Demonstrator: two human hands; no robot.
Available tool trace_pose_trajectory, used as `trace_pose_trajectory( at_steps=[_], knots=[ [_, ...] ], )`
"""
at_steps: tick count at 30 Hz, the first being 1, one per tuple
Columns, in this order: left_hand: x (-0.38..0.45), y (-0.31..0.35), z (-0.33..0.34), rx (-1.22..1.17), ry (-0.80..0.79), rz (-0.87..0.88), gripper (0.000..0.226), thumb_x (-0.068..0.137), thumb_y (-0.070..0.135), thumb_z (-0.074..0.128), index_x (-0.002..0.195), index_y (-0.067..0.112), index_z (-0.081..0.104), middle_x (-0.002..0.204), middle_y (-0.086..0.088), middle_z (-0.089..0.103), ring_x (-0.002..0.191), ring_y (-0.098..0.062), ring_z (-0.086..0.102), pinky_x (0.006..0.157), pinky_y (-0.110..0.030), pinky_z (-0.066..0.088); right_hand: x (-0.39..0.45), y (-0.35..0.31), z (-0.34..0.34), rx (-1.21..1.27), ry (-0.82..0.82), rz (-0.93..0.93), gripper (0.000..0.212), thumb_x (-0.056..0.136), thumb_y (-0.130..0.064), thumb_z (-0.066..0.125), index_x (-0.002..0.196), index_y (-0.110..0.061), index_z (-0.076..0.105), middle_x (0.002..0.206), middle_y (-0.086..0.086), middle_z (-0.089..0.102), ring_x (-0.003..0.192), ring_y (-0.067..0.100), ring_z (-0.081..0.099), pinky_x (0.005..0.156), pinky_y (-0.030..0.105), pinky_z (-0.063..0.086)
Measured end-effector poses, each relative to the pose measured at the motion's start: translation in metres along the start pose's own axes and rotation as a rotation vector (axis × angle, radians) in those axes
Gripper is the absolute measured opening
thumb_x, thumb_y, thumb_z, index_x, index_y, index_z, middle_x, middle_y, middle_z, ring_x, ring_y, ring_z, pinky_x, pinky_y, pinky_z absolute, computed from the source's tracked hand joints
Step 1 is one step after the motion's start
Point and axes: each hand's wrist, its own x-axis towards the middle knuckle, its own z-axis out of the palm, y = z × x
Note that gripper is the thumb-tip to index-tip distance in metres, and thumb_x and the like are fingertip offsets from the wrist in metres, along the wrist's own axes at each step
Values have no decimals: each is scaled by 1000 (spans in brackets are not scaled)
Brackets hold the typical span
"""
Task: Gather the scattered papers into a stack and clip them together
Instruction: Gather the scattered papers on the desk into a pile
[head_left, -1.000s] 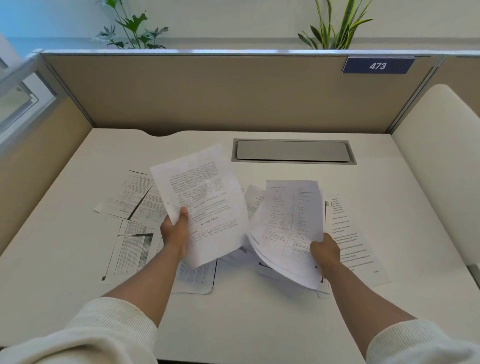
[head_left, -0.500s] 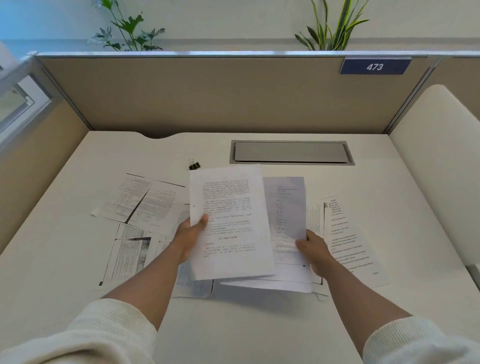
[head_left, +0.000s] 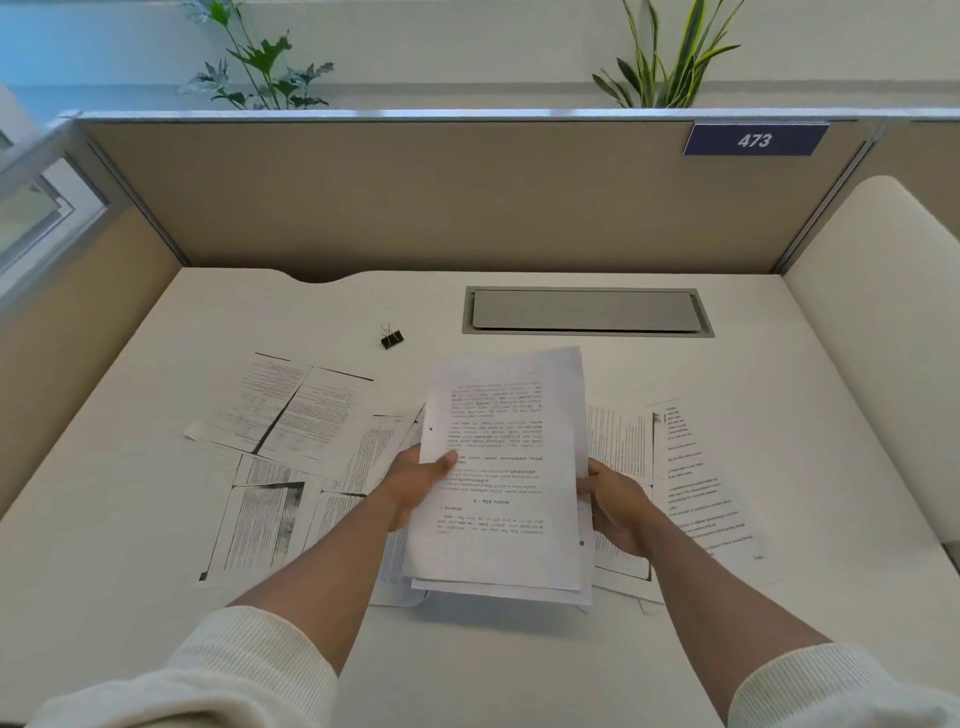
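I hold a small stack of printed papers (head_left: 506, 467) above the middle of the white desk (head_left: 519, 665). My left hand (head_left: 415, 480) grips its left edge, thumb on the top sheet. My right hand (head_left: 615, 506) grips the right edge, fingers curled under the stack. Several loose sheets lie flat on the desk: a group on the left (head_left: 291, 410), darker printed ones at lower left (head_left: 260, 525), and others on the right (head_left: 696, 483). A black binder clip (head_left: 390, 338) stands behind the papers, left of centre, away from both hands.
A grey cable hatch (head_left: 587, 310) is set into the desk at the back. Beige partition walls (head_left: 415, 208) close off the back and left; a white curved panel (head_left: 883, 322) stands on the right. Plants show above the partition.
The sheet in my left hand has swung right and come down onto the sheets in my right hand, forming one stack held by both hands. The binder clip is now uncovered.
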Motion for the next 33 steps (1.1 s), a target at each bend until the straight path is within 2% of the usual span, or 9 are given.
trace_pose_trajectory(
  at_steps=[6,9,11,14,18,21,26,29,33],
  knots=[
    [5,-2,10,140,32,18,42,96,26,66,135,13,58,130,-9,66,116,-28,63,99,-40,51,1,-4,5,-19,12,25,41,99,-49,43,115,-20,66,112,5,73,104,30,69,83,45,57],
    [11,-1,11,210,22,6,46,96,26,65,137,12,54,134,-8,63,120,-28,60,103,-42,49,5,-4,3,-133,61,-23,26,98,-28,55,120,-16,62,109,2,73,94,25,72,70,38,59],
    [16,-1,11,231,19,-12,50,95,29,66,138,11,51,135,-7,61,123,-27,58,105,-42,47,8,-4,2,-170,82,-39,28,96,-12,54,122,-17,60,107,1,74,92,22,73,65,34,59],
    [27,0,11,254,31,-43,49,95,36,65,135,11,52,131,-7,62,118,-27,60,103,-43,49,12,-4,-1,-174,124,-68,31,95,-4,52,122,-17,61,109,1,72,93,21,71,65,33,59],
    [43,1,7,239,253,-56,31,94,37,64,117,17,62,120,-8,67,92,-19,62,76,-30,50,19,-4,-9,-168,217,-106,33,96,-2,47,123,-17,59,114,5,69,100,25,68,80,41,59],
    [53,1,-2,356,416,-80,32,92,38,65,118,21,57,120,-5,64,89,-18,60,80,-32,51,24,-7,-15,-175,276,-116,30,97,-3,47,117,-21,59,110,2,68,95,20,67,70,33,58],
    [73,-1,-14,559,514,-99,60,84,41,74,132,17,46,136,-10,54,128,-30,49,96,-42,45,33,-11,-22,-171,337,-107,28,96,-3,46,107,-25,58,102,-3,67,88,13,66,59,23,54],
    [83,2,-16,652,542,-97,73,80,44,78,135,16,40,142,-12,46,133,-31,41,103,-48,41,37,-14,-23,-156,354,-106,28,96,-4,47,104,-27,59,99,-6,68,85,10,66,56,20,52],
    [92,8,-17,768,523,-141,91,68,53,84,138,17,37,144,-10,40,136,-29,37,106,-50,36,43,-16,-27,-154,349,-113,28,96,-4,48,107,-26,60,100,-6,69,87,14,66,67,28,56]
  ],
)
